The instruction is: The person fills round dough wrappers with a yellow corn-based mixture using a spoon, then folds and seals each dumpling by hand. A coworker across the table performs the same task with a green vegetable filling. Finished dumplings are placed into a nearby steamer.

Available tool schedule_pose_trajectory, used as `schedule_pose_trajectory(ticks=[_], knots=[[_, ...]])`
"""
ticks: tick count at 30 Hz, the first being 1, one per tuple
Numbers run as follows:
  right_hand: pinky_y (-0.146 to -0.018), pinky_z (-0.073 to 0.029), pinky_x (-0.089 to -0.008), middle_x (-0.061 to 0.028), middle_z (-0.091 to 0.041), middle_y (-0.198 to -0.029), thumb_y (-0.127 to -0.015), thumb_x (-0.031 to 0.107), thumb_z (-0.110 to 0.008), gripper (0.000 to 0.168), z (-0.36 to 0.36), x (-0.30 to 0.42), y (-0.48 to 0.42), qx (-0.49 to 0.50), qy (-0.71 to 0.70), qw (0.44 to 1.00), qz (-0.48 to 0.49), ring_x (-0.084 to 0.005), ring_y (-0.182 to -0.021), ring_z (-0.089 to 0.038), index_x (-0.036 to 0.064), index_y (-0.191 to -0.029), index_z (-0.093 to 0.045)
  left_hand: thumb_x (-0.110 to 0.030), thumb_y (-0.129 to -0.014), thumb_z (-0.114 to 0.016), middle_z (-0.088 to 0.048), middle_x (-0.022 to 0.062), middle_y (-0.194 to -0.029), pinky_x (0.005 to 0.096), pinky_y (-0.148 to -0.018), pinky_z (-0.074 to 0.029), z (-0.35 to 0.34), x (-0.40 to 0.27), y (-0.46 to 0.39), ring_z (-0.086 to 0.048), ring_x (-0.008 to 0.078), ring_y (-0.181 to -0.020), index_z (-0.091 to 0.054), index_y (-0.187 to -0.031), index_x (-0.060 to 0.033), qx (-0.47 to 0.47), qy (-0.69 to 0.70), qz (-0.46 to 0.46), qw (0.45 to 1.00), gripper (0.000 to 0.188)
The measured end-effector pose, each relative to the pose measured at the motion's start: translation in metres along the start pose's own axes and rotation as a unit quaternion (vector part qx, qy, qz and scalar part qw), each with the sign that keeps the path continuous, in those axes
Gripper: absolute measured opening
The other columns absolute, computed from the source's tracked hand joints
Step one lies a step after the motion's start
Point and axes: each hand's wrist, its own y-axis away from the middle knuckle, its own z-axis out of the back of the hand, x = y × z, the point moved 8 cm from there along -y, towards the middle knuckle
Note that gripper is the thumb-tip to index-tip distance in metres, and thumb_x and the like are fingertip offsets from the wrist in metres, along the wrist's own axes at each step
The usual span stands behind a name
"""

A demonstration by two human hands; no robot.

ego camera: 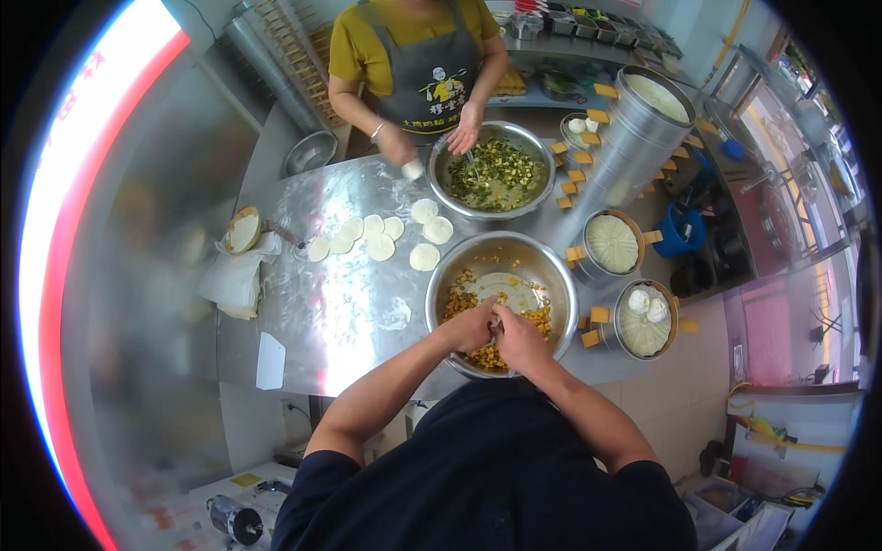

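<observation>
My left hand (472, 326) and my right hand (520, 336) meet over a steel bowl (569, 275) of orange-yellow diced filling (493, 356). Their fingers are bent close together, and what lies between them is too small and hidden to tell. Part of a metal utensil shows by my right hand. Several round dough wrappers (380, 247) lie on the steel table, left of the bowls. Beyond my bowl stands a second steel bowl (548, 180) with chopped green filling (506, 169) and a spoon (475, 165) in it.
Across the table a co-worker (427, 82) in an apron holds a white piece over the tabletop. Steamers stand at the right: a tall stack (630, 138), one with a bare liner (612, 243), one holding buns (648, 304). A plastic scraper (271, 361) and cloth (238, 282) lie left.
</observation>
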Motion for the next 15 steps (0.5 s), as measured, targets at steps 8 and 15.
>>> schedule_pose_trajectory(ticks=[8, 15], knots=[[-0.078, -0.056, -0.0438, -0.0163, -0.074, -0.091, -0.096, 0.012, -0.070, 0.011, 0.026, -0.017, 0.004, -0.074, -0.134, 0.984, -0.091, -0.0342, -0.088, -0.074, 0.003, -0.103, -0.069, -0.023, -0.108, -0.054, -0.059, 0.0103, -0.138, 0.0422, -0.097, -0.055, -0.001, 0.001, 0.037, -0.059, 0.0228, -0.126, -0.041, -0.158, -0.0085, 0.067, 0.524, 0.084, 0.845, 0.054], [-0.076, -0.055, -0.0466, -0.0179, -0.072, -0.090, -0.094, 0.008, -0.072, 0.013, 0.027, 0.000, 0.001, -0.071, -0.066, 0.994, -0.044, -0.0386, -0.086, -0.071, 0.003, -0.105, -0.067, -0.017, -0.111, -0.048, -0.060, 0.0107, -0.137, 0.0362, -0.095, -0.060, -0.016, 0.006, 0.027, -0.064, 0.0232, -0.121, -0.049, -0.150, -0.0069, -0.019, 0.407, 0.060, 0.911, 0.041]])
